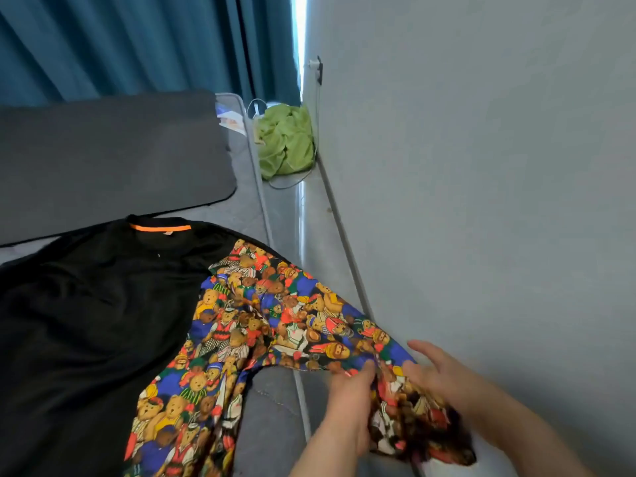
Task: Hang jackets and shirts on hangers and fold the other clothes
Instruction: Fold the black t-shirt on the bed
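A colourful teddy-bear print garment [261, 325] lies crumpled across the right side of a grey bed [272, 407], with one end pulled off the bed's edge toward me. My left hand [347, 397] grips that end of the fabric from the left. My right hand [437, 370] is at the same end on the right, its fingers spread and blurred against the cloth. A black shirt [93, 321] with an orange strip inside the collar lies spread flat on the bed, partly under the print garment.
A dark grey pillow [103, 160] lies at the head of the bed before blue curtains [137, 43]. A green cloth bundle [285, 139] and a cable sit on the floor in the corner. A grey wall [481, 166] runs close along the right.
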The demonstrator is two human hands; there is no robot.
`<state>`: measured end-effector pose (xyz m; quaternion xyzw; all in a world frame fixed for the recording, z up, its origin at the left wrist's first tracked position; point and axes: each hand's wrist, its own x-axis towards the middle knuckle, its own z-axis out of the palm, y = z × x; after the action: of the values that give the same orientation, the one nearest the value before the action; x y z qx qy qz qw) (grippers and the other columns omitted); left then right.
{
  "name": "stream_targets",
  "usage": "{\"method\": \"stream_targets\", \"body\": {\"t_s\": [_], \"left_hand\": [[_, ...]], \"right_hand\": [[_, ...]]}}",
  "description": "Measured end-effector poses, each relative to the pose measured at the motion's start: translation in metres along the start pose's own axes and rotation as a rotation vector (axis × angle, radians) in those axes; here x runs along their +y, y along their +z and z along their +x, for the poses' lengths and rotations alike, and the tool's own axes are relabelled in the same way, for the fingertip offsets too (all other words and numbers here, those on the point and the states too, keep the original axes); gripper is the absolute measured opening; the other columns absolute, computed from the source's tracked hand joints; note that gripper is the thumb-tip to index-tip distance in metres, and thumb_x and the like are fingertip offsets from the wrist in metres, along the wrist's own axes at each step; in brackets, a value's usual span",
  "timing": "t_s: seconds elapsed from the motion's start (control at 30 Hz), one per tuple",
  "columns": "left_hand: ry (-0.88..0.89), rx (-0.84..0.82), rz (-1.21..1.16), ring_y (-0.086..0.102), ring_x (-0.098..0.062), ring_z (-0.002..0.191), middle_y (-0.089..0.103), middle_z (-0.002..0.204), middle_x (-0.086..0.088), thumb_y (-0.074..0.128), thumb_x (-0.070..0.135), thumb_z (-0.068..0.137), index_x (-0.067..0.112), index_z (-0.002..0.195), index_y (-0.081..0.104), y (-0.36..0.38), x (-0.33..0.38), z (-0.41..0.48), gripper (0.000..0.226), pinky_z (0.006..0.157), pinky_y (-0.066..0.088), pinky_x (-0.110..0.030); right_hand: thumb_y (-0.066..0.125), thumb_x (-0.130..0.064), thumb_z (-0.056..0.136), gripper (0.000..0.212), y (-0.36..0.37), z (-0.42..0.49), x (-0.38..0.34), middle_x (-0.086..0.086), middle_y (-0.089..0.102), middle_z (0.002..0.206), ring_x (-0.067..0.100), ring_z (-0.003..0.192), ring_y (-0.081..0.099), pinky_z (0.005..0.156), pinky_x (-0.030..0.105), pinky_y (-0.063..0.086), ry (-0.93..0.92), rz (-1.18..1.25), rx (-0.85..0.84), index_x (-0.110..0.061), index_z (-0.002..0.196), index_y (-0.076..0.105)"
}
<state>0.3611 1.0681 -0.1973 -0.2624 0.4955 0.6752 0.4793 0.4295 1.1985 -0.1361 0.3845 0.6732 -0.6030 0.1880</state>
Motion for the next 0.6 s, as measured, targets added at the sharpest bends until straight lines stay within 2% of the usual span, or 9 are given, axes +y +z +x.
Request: {"method": "stream_targets", "body": {"t_s": [0.07,0.1,0.17,0.23,0.3,0.37,0.47,0.53,0.6], "left_hand": [[0.109,0.083,0.072,0.073,-0.028,0.085,0.074,0.096,-0.013,0.070,0.005,0.082,0.006,0.112,0.062,0.018,0.002,0.012,0.030,0.085,0.057,-0.047],[0.100,0.066,0.023,0.073,-0.029,0.084,0.075,0.095,-0.013,0.073,0.007,0.080,0.005,0.111,0.062,0.022,0.003,0.014,0.034,0.084,0.057,-0.049],[0.030,-0.052,-0.135,0.072,-0.035,0.090,0.073,0.101,-0.017,0.082,0.020,0.072,0.007,0.116,0.060,0.020,0.005,0.008,0.051,0.085,0.055,-0.054],[-0.016,-0.079,-0.280,0.069,-0.041,0.096,0.070,0.108,-0.021,0.085,0.027,0.067,0.009,0.123,0.057,0.007,-0.001,0.007,0.065,0.087,0.052,-0.059],[-0.075,-0.011,-0.364,0.067,-0.045,0.096,0.069,0.108,-0.025,0.077,0.017,0.076,0.007,0.127,0.054,-0.011,-0.014,0.016,0.058,0.085,0.050,-0.064],[-0.086,0.006,-0.476,0.066,-0.043,0.102,0.068,0.110,-0.026,0.065,0.019,0.086,0.004,0.126,0.057,-0.019,-0.024,0.014,0.043,0.089,0.051,-0.059],[-0.139,-0.141,-0.356,0.062,-0.035,0.111,0.070,0.113,-0.017,0.076,0.043,0.070,0.007,0.118,0.064,0.000,-0.046,-0.013,0.061,0.086,0.050,-0.043],[-0.105,-0.109,-0.320,0.063,-0.038,0.109,0.069,0.110,-0.022,0.098,0.030,0.031,0.001,0.123,0.060,0.016,-0.057,-0.022,0.104,0.092,0.049,-0.049],[-0.108,-0.093,-0.394,0.067,-0.044,0.097,0.067,0.108,-0.030,0.097,0.016,0.025,-0.005,0.131,0.051,0.025,-0.062,-0.018,0.117,0.081,0.055,-0.053]], "right_hand": [[0.081,-0.040,0.074,0.045,0.001,0.003,-0.005,-0.013,0.067,0.099,0.003,0.091,0.064,0.077,0.011,0.047,-0.047,-0.199,0.025,-0.037,0.107,0.050],[0.079,-0.031,0.077,0.032,0.000,0.005,-0.008,-0.012,0.070,0.090,0.002,0.082,0.066,0.069,0.010,0.047,-0.073,-0.242,0.077,-0.033,0.100,0.057],[0.077,-0.015,0.077,0.013,-0.010,0.012,-0.019,0.002,0.075,0.076,0.014,0.069,0.071,0.070,0.022,0.055,-0.040,-0.152,0.144,-0.016,0.088,0.070],[0.077,-0.009,0.075,0.020,-0.023,0.014,-0.033,0.018,0.075,0.083,0.030,0.074,0.073,0.075,0.039,0.059,0.034,0.044,0.117,0.001,0.092,0.071],[0.071,-0.007,0.079,0.023,-0.032,0.015,-0.043,0.028,0.071,0.089,0.036,0.072,0.070,0.068,0.041,0.059,0.094,0.148,0.110,0.010,0.094,0.067],[0.065,0.001,0.084,0.012,-0.037,0.018,-0.046,0.028,0.071,0.084,0.035,0.067,0.069,0.068,0.043,0.058,0.112,0.115,0.175,0.011,0.091,0.064],[0.065,-0.008,0.089,0.018,-0.041,0.022,-0.046,0.025,0.072,0.086,0.039,0.081,0.071,0.086,0.056,0.054,0.119,0.031,0.194,0.009,0.095,0.062],[0.065,-0.020,0.092,0.030,-0.044,0.020,-0.050,0.021,0.074,0.090,0.037,0.087,0.071,0.091,0.055,0.053,0.096,-0.079,0.134,0.008,0.100,0.065],[0.066,-0.033,0.090,0.037,-0.049,0.011,-0.059,0.016,0.075,0.094,0.032,0.092,0.072,0.095,0.047,0.052,0.055,-0.168,0.005,0.002,0.101,0.069]]}}
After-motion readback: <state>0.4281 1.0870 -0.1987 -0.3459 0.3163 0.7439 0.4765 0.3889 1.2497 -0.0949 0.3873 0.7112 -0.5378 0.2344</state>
